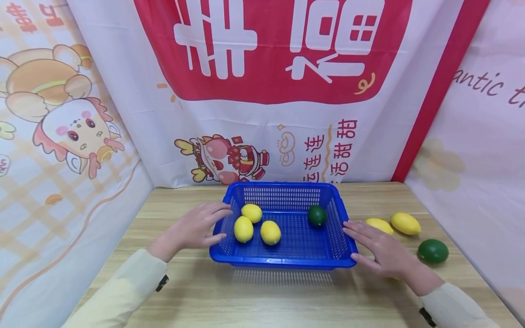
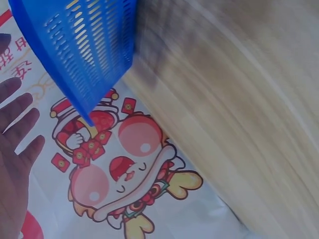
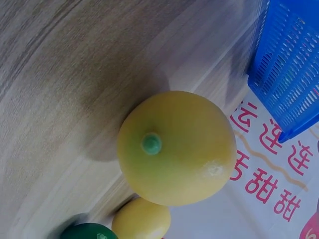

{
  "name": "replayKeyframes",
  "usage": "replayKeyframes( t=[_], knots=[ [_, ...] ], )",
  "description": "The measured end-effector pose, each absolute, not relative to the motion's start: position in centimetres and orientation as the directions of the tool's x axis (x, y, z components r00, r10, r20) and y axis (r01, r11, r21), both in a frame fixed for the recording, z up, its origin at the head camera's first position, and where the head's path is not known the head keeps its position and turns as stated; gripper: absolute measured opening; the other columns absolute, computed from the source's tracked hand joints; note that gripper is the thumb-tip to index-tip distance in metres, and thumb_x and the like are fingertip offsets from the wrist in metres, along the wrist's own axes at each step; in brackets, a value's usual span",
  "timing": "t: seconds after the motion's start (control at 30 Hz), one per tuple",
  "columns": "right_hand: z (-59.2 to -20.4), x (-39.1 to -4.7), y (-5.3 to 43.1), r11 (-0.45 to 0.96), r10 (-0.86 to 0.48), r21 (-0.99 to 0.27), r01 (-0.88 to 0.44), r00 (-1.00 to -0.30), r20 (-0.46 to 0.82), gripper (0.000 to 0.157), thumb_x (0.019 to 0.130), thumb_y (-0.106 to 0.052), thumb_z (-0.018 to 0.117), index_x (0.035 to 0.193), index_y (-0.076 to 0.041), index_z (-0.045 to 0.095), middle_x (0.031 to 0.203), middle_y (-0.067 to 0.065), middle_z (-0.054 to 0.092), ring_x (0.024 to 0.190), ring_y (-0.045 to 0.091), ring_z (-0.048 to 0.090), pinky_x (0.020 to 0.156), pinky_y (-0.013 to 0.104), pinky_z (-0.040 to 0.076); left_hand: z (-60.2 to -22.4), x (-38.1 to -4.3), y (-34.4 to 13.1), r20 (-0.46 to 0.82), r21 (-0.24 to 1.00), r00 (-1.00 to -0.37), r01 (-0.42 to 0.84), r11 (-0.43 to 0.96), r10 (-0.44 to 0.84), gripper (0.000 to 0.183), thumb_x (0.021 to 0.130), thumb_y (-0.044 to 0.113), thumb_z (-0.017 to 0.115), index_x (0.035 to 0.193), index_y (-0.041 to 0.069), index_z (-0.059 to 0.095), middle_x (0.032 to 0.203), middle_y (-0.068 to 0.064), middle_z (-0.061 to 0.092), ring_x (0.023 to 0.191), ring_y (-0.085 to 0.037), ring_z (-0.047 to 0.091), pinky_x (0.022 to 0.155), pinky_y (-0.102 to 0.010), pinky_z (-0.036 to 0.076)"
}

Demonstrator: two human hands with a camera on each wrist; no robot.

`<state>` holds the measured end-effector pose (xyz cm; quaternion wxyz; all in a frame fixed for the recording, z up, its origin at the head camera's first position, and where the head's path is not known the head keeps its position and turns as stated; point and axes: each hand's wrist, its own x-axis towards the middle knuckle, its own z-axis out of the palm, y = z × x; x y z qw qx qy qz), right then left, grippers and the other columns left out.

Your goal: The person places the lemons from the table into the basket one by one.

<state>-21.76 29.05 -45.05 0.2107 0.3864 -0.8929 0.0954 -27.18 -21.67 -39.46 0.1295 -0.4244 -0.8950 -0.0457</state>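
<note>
Look at the basket (image 1: 283, 263) on the worktop (image 1: 283, 303), with lemons (image 1: 270, 233) inside. Probably light, bendy and a bit slippery. Best to lift by both short ends. See the hands apart: left hand (image 1: 198, 226) loose at one end, right hand (image 1: 378, 247) straight-fingered at the other, not clamped.

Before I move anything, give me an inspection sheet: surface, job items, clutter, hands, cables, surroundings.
Surface: wood-grain table.
Job items: blue basket holding three yellow fruits at left, one green fruit at right; outside, to the right, more yellow fruits, one partly hidden by the right hand, and another green fruit.
Clutter: nothing seen.
Hands: left hand at basket's left rim, right hand at its right; neither holds fruit.
Cables: nothing seen.
Surroundings: printed hangings left, back and right.
</note>
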Motion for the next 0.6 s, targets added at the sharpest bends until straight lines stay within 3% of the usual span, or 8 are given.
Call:
replayKeyframes(
  t=[0.27, 0.47, 0.6],
  knots=[
    [-44.2, -21.8, 29.3, 0.689, -0.644, -0.026, -0.724, -0.628, 0.438, 0.061, 0.087, -0.036, 0.070, 0.138, -0.008, 0.055, 0.142, 0.007, 0.052, 0.128, 0.029, 0.049, 0.094, 0.053, 0.048, -40.7, -26.7, -22.8, 0.282, -0.024, -0.618, 0.760, 0.649, 0.734, 0.066, 0.086, 0.043, 0.069, 0.137, 0.005, 0.053, 0.143, -0.012, 0.048, 0.133, -0.032, 0.042, 0.108, -0.052, 0.035],
    [-43.4, -22.1, 29.8, 0.664, -0.644, 0.007, -0.748, -0.567, 0.513, 0.059, 0.085, -0.035, 0.071, 0.135, -0.006, 0.057, 0.136, 0.009, 0.057, 0.123, 0.027, 0.053, 0.098, 0.043, 0.047, -41.5, -26.4, -23.4, 0.273, -0.010, -0.631, 0.753, 0.658, 0.726, 0.078, 0.085, 0.050, 0.068, 0.143, 0.002, 0.046, 0.148, -0.015, 0.042, 0.136, -0.035, 0.037, 0.110, -0.052, 0.032],
    [-43.0, -22.1, 30.2, 0.681, -0.625, 0.015, -0.732, -0.570, 0.534, 0.063, 0.082, -0.033, 0.074, 0.136, -0.008, 0.057, 0.135, 0.007, 0.057, 0.123, 0.026, 0.054, 0.103, 0.032, 0.042, -42.0, -26.3, -23.8, 0.263, 0.001, -0.644, 0.745, 0.667, 0.719, 0.086, 0.084, 0.056, 0.066, 0.145, 0.000, 0.041, 0.150, -0.016, 0.039, 0.138, -0.035, 0.035, 0.111, -0.051, 0.030]
  ],
)
